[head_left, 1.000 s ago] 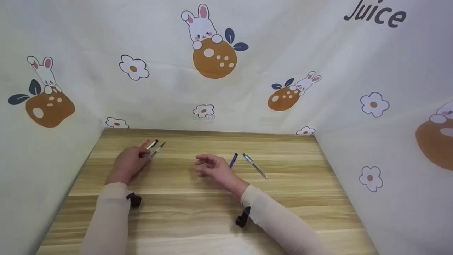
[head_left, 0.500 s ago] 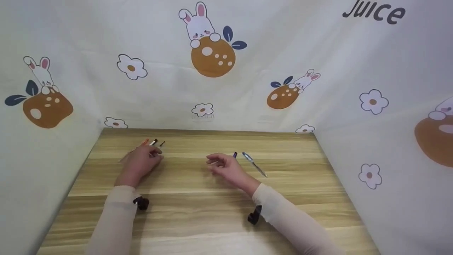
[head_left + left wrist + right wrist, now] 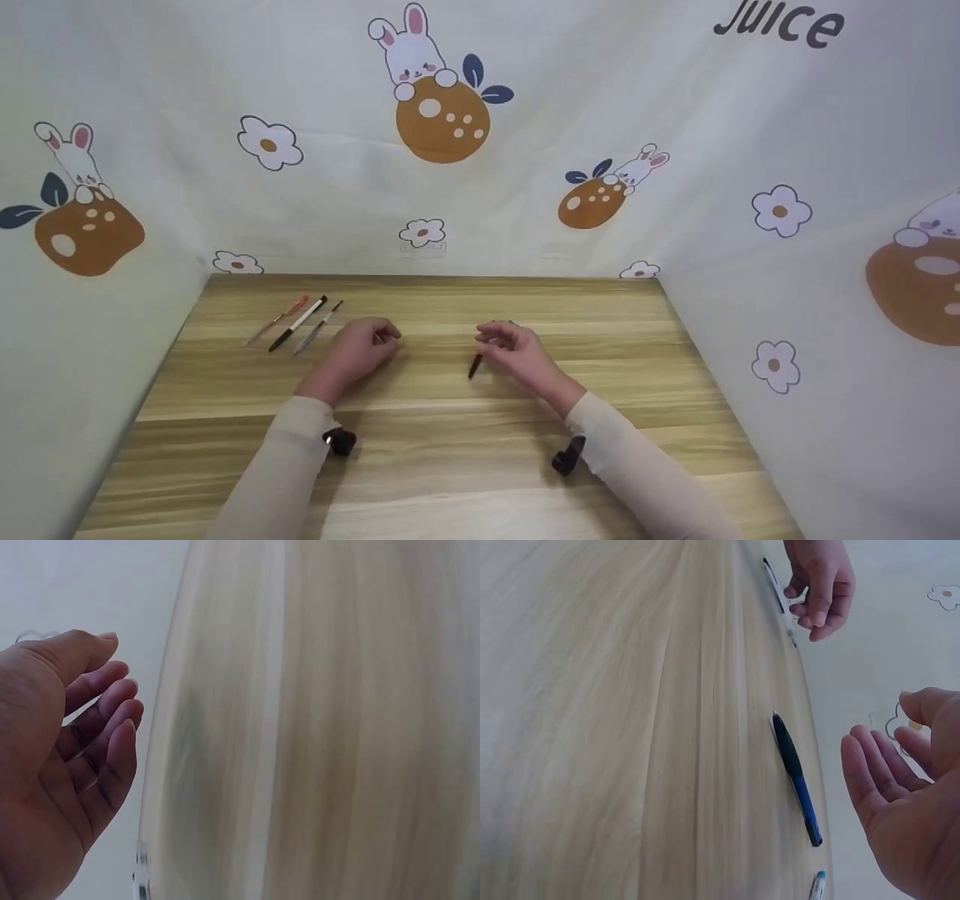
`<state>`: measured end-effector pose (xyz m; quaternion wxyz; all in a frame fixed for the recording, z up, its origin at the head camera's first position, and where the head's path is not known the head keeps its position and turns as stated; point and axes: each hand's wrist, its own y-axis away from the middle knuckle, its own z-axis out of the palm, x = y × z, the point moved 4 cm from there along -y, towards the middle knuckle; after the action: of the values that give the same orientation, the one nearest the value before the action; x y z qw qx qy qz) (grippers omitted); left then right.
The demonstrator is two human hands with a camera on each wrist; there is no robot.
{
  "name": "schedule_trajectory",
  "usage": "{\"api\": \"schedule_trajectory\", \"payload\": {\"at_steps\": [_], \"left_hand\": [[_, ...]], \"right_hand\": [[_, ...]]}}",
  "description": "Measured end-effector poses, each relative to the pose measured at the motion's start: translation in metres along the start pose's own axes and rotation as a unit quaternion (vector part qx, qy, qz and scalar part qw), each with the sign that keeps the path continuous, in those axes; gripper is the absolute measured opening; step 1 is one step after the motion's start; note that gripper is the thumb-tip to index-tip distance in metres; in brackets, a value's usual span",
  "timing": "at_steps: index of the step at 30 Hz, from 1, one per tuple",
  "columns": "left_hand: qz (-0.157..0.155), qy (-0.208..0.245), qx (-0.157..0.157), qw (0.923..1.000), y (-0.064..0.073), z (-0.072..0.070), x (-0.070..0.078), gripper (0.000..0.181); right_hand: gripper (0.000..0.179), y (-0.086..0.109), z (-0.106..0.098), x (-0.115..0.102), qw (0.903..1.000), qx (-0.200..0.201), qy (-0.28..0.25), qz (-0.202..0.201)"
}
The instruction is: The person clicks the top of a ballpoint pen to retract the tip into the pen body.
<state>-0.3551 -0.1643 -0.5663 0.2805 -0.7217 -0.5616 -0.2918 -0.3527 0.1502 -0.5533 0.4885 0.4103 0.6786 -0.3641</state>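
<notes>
My left hand hovers over the table with loosely curled fingers and nothing in them, as the left wrist view also shows. Just left of it lie three pens in a slanted row: an orange pen, a white pen with black ends and a clear grey pen. My right hand is raised above a blue pen with a dark grip, fingers relaxed and apart from it. In the head view this hand covers most of that pen and nearly all of a light-blue-ended pen.
The wood-grain table is enclosed at the back and sides by pale cloth printed with rabbits, oranges and flowers. A black camera mount sits on each wrist, the left one and the right one.
My left hand has moved right, off the three pens, which now show in full. My right hand has also shifted right, over the blue pen and the light-blue-ended pen. The pens stay put.
</notes>
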Motion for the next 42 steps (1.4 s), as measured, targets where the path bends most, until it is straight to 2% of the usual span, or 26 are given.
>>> {"api": "schedule_trajectory", "payload": {"at_steps": [6,11,16,27,31,35,42], "left_hand": [[0.004,0.026,-0.018,0.9995,-0.006,0.024,0.019,0.007],[0.017,0.03,-0.024,0.9991,-0.008,0.036,0.036,0.005],[0.022,0.027,-0.037,0.9987,-0.009,0.048,0.047,0.006],[0.04,0.031,-0.042,0.9978,-0.014,0.062,0.055,0.009],[0.042,0.026,-0.04,0.998,-0.016,0.064,0.058,0.008],[0.045,0.025,-0.036,0.998,-0.02,0.068,0.061,0.008],[0.037,0.028,-0.039,0.9982,-0.026,0.077,0.065,0.01]], "right_hand": [[0.034,0.007,-0.011,0.007,0.9996,0.026,0.001,0.002],[0.036,0.014,-0.024,0.015,0.999,0.039,0.011,0.02],[0.038,0.02,-0.035,0.019,0.9978,0.055,0.013,0.034],[0.038,0.025,-0.043,0.024,0.9962,0.073,0.017,0.044],[0.041,0.024,-0.043,0.023,0.9949,0.079,0.033,0.052],[0.039,0.021,-0.044,0.025,0.9938,0.088,0.035,0.058],[0.036,0.007,-0.042,0.026,0.994,0.1,0.009,0.043]]}}
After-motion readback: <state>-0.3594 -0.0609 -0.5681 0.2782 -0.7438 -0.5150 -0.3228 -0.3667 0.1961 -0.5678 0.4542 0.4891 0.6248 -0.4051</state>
